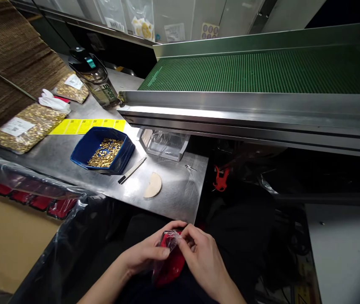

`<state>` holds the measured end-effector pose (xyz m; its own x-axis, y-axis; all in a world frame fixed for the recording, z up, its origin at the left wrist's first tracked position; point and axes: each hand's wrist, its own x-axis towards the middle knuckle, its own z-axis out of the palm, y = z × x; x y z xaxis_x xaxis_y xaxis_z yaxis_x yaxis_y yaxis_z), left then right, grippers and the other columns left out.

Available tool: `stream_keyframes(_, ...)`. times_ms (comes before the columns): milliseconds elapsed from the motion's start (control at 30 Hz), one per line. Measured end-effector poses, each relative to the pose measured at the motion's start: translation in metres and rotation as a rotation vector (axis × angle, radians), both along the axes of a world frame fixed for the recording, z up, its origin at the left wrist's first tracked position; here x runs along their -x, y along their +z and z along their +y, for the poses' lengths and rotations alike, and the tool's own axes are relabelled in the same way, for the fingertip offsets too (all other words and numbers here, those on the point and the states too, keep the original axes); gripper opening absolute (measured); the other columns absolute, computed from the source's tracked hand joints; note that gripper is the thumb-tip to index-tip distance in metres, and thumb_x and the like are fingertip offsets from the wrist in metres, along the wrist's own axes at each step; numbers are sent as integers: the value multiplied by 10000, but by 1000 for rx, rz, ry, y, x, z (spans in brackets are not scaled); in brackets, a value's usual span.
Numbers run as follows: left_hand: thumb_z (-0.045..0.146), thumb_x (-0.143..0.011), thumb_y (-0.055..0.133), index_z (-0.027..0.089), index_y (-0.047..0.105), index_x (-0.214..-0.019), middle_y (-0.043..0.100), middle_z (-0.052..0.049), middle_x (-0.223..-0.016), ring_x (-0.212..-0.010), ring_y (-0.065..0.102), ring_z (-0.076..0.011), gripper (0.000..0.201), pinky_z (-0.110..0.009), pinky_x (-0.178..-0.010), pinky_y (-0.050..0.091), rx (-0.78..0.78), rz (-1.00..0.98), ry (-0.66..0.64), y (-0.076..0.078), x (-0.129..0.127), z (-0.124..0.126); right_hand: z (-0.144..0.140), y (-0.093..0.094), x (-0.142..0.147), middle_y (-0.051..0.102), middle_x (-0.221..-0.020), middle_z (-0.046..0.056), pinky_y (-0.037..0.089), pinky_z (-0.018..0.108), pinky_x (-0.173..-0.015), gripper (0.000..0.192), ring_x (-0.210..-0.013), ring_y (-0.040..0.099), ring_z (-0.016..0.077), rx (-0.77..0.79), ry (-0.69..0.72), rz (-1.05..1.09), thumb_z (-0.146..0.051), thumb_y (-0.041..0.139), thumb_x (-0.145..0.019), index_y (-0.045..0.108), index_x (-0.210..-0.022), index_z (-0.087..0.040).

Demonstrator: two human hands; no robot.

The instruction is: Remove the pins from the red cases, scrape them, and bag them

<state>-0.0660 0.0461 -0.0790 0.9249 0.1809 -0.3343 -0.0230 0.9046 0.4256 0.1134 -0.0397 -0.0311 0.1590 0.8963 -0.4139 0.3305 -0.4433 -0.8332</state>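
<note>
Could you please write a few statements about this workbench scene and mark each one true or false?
1. Both hands hold a red part in a clear plastic bag. True; the left hand and right hand grip it together.
2. The blue tray is empty. False; it holds small gold pieces.
3. A strip of yellow labels lies on the metal table. True.
4. The green conveyor carries red parts. False; nothing shows on it.
5. The water bottle stands to the right of the conveyor. False; it stands to its left.
</note>
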Motion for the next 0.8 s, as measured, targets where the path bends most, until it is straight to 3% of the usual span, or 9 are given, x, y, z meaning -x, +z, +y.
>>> stream_keyframes(133, 379, -679, 949, 239, 372, -1555, 504, -132, -1509, -1396, 456, -373, 1058, -483, -1163, 305, -62, 24, -48, 1, 20, -7, -2, 11, 2, 683, -810, -15, 409, 228, -614, 175, -701, 610, 141, 33, -35, 30, -285, 595, -975, 631, -814, -227)
stream_keyframes(200, 393, -669, 968, 279, 281, -1589, 559, -114, -1436, -1288, 556, -342, 1153, -455, -1092, 390, -164, 103, -43, 5, 21, -12, -4, 11, 3, 688, -770, -14, 423, 229, -614, 183, -680, 622, 143, 58, -63, 122, -296, 618, -964, 647, -802, -218)
stream_keyframes(267, 329, -673, 976, 340, 200, -1587, 616, -83, -1308, -1068, 661, -275, 1200, -386, -914, 497, -271, 196, -29, 9, 16, -18, -6, 7, 5, 689, -733, -9, 449, 233, -618, 188, -661, 635, 150, 74, -128, 279, -318, 648, -947, 659, -796, -205)
stream_keyframes(333, 260, -703, 953, 385, 240, -1526, 601, -59, -1272, -954, 668, -225, 1096, -335, -810, 521, -412, 281, 38, 13, 7, -24, -8, -1, 8, 690, -709, 2, 473, 239, -616, 204, -654, 650, 161, 92, -226, 464, -348, 698, -910, 653, -790, -189)
stream_keyframes(467, 238, -731, 918, 379, 307, -1431, 394, -85, -1473, -1252, 537, -303, 940, -427, -1044, 471, -801, 403, 220, 13, -5, -35, -8, -8, 9, 682, -680, 14, 446, 213, -548, 272, -609, 633, 149, 145, -333, 688, -367, 807, -791, 628, -766, -162)
stream_keyframes(600, 270, -768, 881, 376, 326, -1388, 201, -110, -1574, -1305, 497, -346, 839, -466, -1050, 481, -923, 340, 188, 8, -1, -44, -11, 1, 0, 647, -642, -4, 403, 181, -530, 211, -554, 566, 97, 215, -230, 758, -270, 789, -749, 622, -734, -144)
stream_keyframes(700, 241, -823, 825, 381, 326, -1389, 180, -121, -1578, -1390, 419, -382, 768, -490, -1069, 470, -1007, 298, 160, 5, 4, -47, -17, 5, -5, 630, -610, -8, 394, 170, -502, 177, -527, 550, 90, 297, -186, 772, -258, 758, -757, 626, -745, -141)
stream_keyframes(800, 189, -852, 779, 378, 323, -1405, 177, -129, -1585, -1426, 380, -385, 741, -509, -1101, 445, -1131, 264, 157, 3, 8, -44, -24, 4, -6, 661, -644, 14, 439, 180, -517, 198, -535, 582, 99, 371, -228, 882, -277, 769, -742, 626, -758, -141)
